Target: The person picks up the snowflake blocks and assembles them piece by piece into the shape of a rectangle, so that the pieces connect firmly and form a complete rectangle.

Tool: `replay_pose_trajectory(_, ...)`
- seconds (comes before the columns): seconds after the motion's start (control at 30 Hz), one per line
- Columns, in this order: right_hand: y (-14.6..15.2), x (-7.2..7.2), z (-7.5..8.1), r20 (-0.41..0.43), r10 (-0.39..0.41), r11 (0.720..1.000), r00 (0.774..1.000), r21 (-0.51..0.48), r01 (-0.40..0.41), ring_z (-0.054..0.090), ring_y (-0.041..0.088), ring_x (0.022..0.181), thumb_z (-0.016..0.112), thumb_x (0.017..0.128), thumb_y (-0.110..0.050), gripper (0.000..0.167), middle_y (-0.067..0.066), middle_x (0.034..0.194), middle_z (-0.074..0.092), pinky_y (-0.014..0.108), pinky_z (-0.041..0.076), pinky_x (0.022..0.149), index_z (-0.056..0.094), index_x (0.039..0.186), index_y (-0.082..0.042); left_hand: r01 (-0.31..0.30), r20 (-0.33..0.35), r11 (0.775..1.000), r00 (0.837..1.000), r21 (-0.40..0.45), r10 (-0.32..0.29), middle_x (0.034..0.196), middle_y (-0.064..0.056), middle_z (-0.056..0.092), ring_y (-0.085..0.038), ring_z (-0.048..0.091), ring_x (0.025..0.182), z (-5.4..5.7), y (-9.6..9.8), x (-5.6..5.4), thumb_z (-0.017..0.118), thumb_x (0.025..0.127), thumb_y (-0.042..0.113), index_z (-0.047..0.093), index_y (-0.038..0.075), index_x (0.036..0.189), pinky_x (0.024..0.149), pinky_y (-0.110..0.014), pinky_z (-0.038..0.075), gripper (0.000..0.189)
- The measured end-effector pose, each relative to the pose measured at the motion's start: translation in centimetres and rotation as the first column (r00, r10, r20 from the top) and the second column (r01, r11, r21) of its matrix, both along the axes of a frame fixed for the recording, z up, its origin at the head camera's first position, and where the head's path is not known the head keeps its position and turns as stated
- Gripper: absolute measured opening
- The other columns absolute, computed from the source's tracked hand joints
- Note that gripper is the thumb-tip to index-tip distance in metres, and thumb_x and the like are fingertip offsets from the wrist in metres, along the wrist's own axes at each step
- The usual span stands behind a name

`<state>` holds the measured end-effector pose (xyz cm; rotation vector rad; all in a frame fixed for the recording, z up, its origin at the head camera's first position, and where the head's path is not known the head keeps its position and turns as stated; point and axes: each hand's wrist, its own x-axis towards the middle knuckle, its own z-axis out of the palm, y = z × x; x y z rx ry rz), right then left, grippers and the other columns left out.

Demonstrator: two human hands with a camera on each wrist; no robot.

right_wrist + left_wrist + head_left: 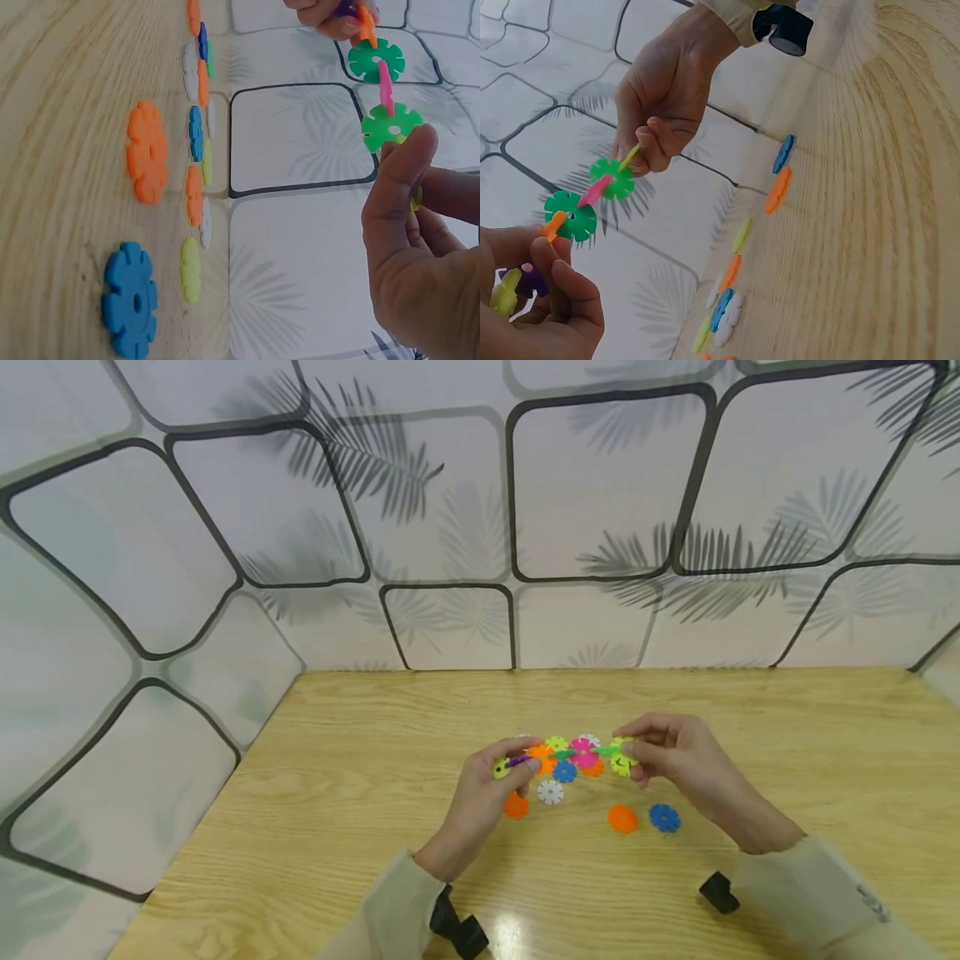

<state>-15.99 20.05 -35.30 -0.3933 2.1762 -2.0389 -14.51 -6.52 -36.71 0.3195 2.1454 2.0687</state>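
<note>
A chain of notched plastic discs stretches between both hands above the table. My left hand [478, 789] pinches the orange disc [553, 225] near one end, where a purple disc [531, 281] and a yellow disc [506, 292] hang on, partly covered by the fingers. From there the chain runs through a green disc [367, 61], a pink disc [583, 753] and a second green disc [386, 129]. At the other end my right hand [693, 768] pinches a yellow disc [629, 157], mostly hidden by finger and thumb in the right wrist view.
Loose discs lie flat on the wooden table [360, 810] beneath the chain, among them a white disc [551, 792] and a blue disc [565, 771]. Nearer the right forearm are an orange disc [622, 818] and another blue disc [664, 817]. A patterned backdrop [450, 527] borders the table.
</note>
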Motion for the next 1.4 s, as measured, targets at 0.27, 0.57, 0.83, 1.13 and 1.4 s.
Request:
replay_pose_trajectory(0.27,0.7,-0.6,0.2,0.032,-0.008,0.999,0.999,0.035,0.007,0.063,0.016,0.07,0.057,0.102,-0.001,0.026,0.0,0.101,0.064,0.028,0.057,0.069,0.074,0.118,-0.012,0.089,0.067,0.996,0.994,0.006,-0.089,0.096,-0.005,0.058,-0.014,0.06,0.077,-0.3,-0.1,-0.1,0.064,0.1,0.008,0.065,0.0,0.129,0.075,-0.029,0.051,0.031)
replay_pose_trajectory(0.57,1.4,-1.9,1.2,-0.01,0.006,0.996,1.0,0.094,-0.005,0.063,0.018,0.07,0.061,0.099,-0.001,0.022,0.004,0.092,0.065,0.03,0.058,0.067,0.059,0.121,0.003,0.193,0.069,0.977,0.98,-0.089,-0.188,0.102,-0.004,0.067,-0.024,0.068,0.089,-0.3,0.0,-1.2,0.067,0.097,0.008,0.063,0.003,0.133,0.084,-0.034,0.052,0.037)
replay_pose_trajectory(0.83,0.1,-2.6,2.1,-0.021,0.053,0.985,0.998,0.166,-0.049,0.062,0.017,0.071,0.061,0.1,0.0,0.03,0.007,0.093,0.066,0.032,0.058,0.068,0.057,0.125,0.016,0.346,0.154,0.937,0.929,-0.041,-0.337,0.1,-0.008,0.072,-0.016,0.067,0.089,-0.7,-0.2,-0.9,0.066,0.098,0.007,0.059,0.002,0.135,0.092,-0.032,0.052,0.039)
replay_pose_trajectory(1.13,-2.0,-2.8,2.3,-0.041,0.183,0.964,0.982,0.204,-0.171,0.061,0.019,0.067,0.061,0.099,0.001,0.022,0.01,0.086,0.066,0.029,0.056,0.064,0.059,0.115,0.016,0.389,0.196,0.915,0.911,-0.107,-0.364,0.106,-0.007,0.072,-0.012,0.066,0.087,-1.0,-0.3,-0.7,0.062,0.102,0.011,0.06,0.0,0.132,0.089,-0.033,0.054,0.033)
replay_pose_trajectory(1.4,-3.5,-2.4,1.8,-0.058,0.3,0.928,0.952,0.247,-0.278,0.062,0.017,0.066,0.06,0.097,0.005,0.015,0.01,0.085,0.067,0.031,0.057,0.063,0.064,0.107,0.016,0.315,0.12,0.946,0.945,-0.077,-0.305,0.119,-0.011,0.068,-0.02,0.066,0.103,-0.9,-0.3,-0.6,0.054,0.106,0.018,0.059,-0.003,0.132,0.092,-0.036,0.053,0.034)
